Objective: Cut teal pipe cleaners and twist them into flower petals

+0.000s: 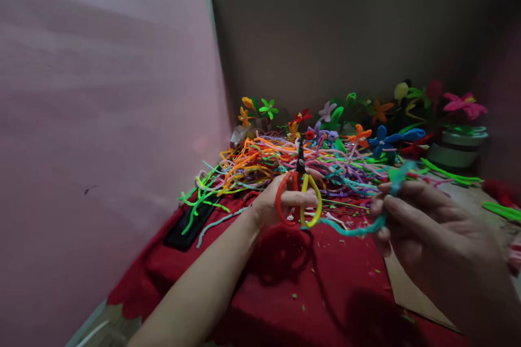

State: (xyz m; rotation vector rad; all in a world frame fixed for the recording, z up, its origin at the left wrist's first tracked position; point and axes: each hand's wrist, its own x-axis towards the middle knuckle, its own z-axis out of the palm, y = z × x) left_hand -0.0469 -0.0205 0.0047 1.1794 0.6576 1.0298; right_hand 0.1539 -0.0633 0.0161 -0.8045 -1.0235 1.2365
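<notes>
In the head view my left hand (271, 200) is closed around a pair of scissors (301, 168), with a finger across the red and yellow handle loops and the dark blades pointing up. My right hand (423, 222) pinches a teal pipe cleaner (350, 231), slightly blurred at its upper end. From the right fingers this strand curves left to just below the scissors' handles; whether the left hand touches its end, I cannot tell. Behind both hands lies a heap of loose pipe cleaners (260, 157) in many colours.
A red cloth (325, 282) with small green scraps covers the table. A dark phone-like slab (191, 225) lies at its left edge, partly under green strands. Pipe-cleaner flowers (380, 141) and a pale pot (458, 149) stand along the back. A pink wall (122, 119) rises on the left.
</notes>
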